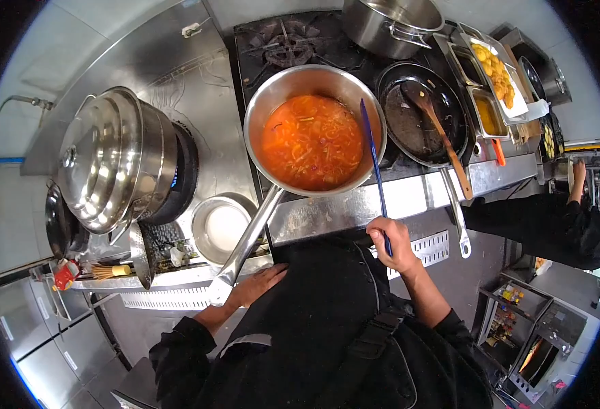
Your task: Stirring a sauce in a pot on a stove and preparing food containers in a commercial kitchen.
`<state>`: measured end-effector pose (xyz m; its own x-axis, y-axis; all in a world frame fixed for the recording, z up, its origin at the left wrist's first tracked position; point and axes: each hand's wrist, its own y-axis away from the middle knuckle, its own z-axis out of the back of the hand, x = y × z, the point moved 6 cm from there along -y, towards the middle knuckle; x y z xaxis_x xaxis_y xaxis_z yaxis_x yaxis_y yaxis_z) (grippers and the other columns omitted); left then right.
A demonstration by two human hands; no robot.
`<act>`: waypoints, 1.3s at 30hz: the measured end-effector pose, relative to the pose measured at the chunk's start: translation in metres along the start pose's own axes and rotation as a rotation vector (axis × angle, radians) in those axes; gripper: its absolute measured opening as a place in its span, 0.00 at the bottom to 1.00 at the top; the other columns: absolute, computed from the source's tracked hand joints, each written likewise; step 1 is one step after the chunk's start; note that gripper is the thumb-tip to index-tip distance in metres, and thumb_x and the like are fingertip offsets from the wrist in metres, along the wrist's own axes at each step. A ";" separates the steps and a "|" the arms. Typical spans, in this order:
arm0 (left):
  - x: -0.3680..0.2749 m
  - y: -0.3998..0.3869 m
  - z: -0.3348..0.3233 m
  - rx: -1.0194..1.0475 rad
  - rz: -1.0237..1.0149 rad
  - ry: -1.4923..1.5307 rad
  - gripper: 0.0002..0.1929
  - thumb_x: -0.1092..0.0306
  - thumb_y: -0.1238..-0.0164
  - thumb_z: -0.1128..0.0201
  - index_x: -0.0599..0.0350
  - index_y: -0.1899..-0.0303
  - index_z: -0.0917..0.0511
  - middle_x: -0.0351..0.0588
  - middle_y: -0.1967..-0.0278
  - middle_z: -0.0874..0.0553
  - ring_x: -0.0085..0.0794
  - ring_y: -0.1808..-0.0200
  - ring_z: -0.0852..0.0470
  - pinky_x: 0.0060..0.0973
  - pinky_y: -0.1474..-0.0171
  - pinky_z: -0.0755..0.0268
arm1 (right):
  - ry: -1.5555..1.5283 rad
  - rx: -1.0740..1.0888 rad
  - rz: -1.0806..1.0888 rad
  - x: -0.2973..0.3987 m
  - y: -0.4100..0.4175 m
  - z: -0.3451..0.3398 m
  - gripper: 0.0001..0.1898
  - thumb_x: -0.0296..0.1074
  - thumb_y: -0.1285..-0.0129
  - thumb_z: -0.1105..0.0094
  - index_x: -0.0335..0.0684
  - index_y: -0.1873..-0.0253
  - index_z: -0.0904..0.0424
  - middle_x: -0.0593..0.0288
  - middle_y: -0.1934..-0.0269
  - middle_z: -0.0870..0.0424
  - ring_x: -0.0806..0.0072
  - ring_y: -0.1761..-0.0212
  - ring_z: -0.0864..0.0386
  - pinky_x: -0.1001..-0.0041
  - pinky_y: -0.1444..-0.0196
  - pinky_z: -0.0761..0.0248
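A steel saucepan (254, 110) of orange-red soup with shredded pieces stands on the black gas range, its long handle pointing down-left. My right hand (393, 244) is closed on the lower end of a long blue utensil (375, 158), whose upper end leans over the pan's right inner wall. The utensil's kind is unclear. My left hand (260, 285) rests against my dark clothing beside the end of the pan handle, its fingers together and partly hidden; I see nothing in it. Right of the pan, a wooden spoon (440, 130) lies across a black frying pan (399, 122).
A lidded steel steamer pot (111, 158) stands over a blue flame at left, near a small pot (197, 235) with white contents. A tall stockpot (376, 30) stands behind. Food trays (512, 120) line the right. Another person (530, 220) stands farther right.
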<state>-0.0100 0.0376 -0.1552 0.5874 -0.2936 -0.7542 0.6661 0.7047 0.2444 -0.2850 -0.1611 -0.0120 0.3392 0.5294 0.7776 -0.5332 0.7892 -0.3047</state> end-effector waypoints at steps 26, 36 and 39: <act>0.000 0.001 0.002 0.009 0.016 0.023 0.39 0.57 0.36 0.41 0.59 0.25 0.46 0.61 0.27 0.39 0.54 0.28 0.34 0.44 0.27 0.41 | 0.034 0.030 -0.019 -0.001 -0.003 -0.002 0.09 0.27 0.33 0.38 0.37 0.50 0.24 0.52 0.66 0.17 0.53 0.68 0.18 0.61 0.65 0.25; -0.008 0.000 0.012 0.000 0.000 0.028 0.40 0.57 0.37 0.41 0.60 0.26 0.46 0.62 0.28 0.39 0.55 0.28 0.34 0.44 0.27 0.40 | 0.056 0.042 -0.038 0.000 -0.004 -0.001 0.10 0.27 0.33 0.38 0.37 0.50 0.23 0.51 0.65 0.16 0.52 0.67 0.17 0.61 0.64 0.25; -0.009 0.000 0.014 -0.020 -0.033 0.015 0.41 0.56 0.37 0.41 0.61 0.26 0.46 0.62 0.28 0.39 0.56 0.29 0.34 0.44 0.27 0.40 | 0.059 0.035 -0.025 0.000 -0.004 -0.001 0.10 0.27 0.33 0.38 0.37 0.49 0.24 0.51 0.66 0.16 0.52 0.67 0.17 0.61 0.64 0.25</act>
<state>-0.0090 0.0319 -0.1398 0.5578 -0.3073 -0.7710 0.6756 0.7076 0.2068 -0.2818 -0.1639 -0.0115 0.3975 0.5275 0.7508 -0.5505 0.7917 -0.2648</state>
